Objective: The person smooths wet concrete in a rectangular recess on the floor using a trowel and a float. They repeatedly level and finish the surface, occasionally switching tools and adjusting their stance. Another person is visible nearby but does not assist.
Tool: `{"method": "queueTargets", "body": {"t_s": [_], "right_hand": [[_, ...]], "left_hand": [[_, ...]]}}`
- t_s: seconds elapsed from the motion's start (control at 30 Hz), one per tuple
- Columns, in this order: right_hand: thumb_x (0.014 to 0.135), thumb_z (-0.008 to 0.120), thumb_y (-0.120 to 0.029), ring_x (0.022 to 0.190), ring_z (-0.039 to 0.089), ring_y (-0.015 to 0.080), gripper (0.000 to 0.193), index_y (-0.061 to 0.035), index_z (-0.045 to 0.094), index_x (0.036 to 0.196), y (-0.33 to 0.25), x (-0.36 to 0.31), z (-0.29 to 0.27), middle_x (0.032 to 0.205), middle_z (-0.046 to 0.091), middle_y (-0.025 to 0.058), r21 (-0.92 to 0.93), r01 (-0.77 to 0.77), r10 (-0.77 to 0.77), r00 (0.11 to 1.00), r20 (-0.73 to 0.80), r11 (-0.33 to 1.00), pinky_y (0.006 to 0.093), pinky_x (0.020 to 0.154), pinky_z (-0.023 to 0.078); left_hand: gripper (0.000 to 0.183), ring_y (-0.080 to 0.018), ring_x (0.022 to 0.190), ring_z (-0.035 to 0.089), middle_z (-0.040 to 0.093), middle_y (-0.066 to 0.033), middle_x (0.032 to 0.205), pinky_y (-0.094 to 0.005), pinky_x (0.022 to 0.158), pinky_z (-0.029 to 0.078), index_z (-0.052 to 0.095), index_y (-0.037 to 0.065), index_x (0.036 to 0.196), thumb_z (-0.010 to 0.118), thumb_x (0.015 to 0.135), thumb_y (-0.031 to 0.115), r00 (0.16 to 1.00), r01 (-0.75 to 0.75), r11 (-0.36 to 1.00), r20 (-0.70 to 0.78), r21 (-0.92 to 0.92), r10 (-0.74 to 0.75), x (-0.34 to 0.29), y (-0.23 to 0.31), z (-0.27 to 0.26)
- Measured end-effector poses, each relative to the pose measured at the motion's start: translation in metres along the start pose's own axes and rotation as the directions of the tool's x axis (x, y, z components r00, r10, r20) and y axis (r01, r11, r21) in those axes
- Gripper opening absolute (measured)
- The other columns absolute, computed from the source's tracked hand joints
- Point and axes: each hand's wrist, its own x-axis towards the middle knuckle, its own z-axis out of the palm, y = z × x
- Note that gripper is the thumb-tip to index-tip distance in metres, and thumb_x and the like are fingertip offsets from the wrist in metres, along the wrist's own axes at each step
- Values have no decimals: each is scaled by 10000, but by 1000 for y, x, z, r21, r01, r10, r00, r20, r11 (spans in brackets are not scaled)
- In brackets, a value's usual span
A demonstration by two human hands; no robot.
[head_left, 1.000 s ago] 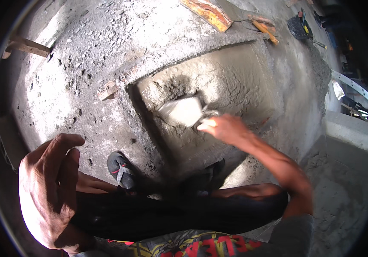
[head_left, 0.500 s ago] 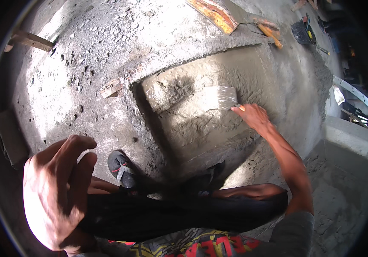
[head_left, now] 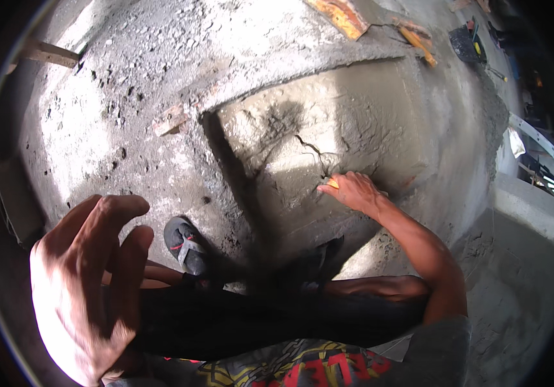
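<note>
My right hand (head_left: 357, 193) is closed round the orange-yellow handle of a trowel (head_left: 333, 183). The blade is edge-on or sunk in wet grey cement (head_left: 373, 109), and only a thin dark line of it shows. This cement fills a rectangular recess with a raised, cement-crusted rim (head_left: 290, 76). It looks lumpy at the left and smoother toward the far right. My left hand (head_left: 87, 277) is raised close to the camera at the lower left, fingers loosely bent and thumb apart from them. Nothing shows in it.
My sandalled foot (head_left: 190, 248) is beside the near left corner of the recess. Small stones (head_left: 154, 48) litter the ground beyond. A wood piece (head_left: 341, 16) lies at the back, with a black bucket (head_left: 468, 44) of tools at far right. A low ledge (head_left: 528, 209) stands right.
My right hand has moved left and nearer to me with the trowel. The blade, flat and broad before, now shows only as a thin line. My left hand stays raised.
</note>
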Motion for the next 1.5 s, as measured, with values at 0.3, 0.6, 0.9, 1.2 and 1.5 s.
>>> {"method": "queueTargets", "body": {"t_s": [0.3,0.6,0.9,1.2,1.5], "right_hand": [[1002,445,-612,516,607,217,612,-41,664,1006,47,-17,-85,609,596,85,-290,-178,121,971,-204,940,385,509,512],[985,497,-583,746,724,365,599,-8,644,1062,-24,-45,-14,787,707,215,-36,87,-71,950,305,996,503,658,560],[981,444,-645,630,653,318,674,-7,663,988,61,11,-48,713,642,140,-56,-167,173,976,131,984,488,739,552],[946,487,-669,707,682,378,661,-40,690,958,31,-45,-116,712,668,181,-116,-209,222,967,122,971,495,707,538],[950,491,-635,803,709,392,612,-60,680,1039,-33,-31,-11,760,699,195,-172,200,-136,936,325,965,497,785,524]], "left_hand": [[244,-353,896,638,673,-172,992,-393,801,491,674,54,1044,599,911,245,997,69,995,25,67,-71,-16,-7,-7],[153,-335,696,677,666,-172,874,-380,644,506,664,24,977,632,877,135,999,-36,994,-19,105,38,-4,-6,4],[212,-356,856,643,678,-181,960,-424,799,489,669,63,1038,625,907,223,999,29,975,27,221,-36,4,-11,7],[213,-389,853,642,671,-201,931,-421,771,487,666,29,1007,621,895,205,998,47,991,40,127,-52,-2,-12,4],[67,-319,604,677,658,-119,757,-382,556,488,645,24,911,656,884,85,996,-90,980,31,177,86,3,-7,9]]}}
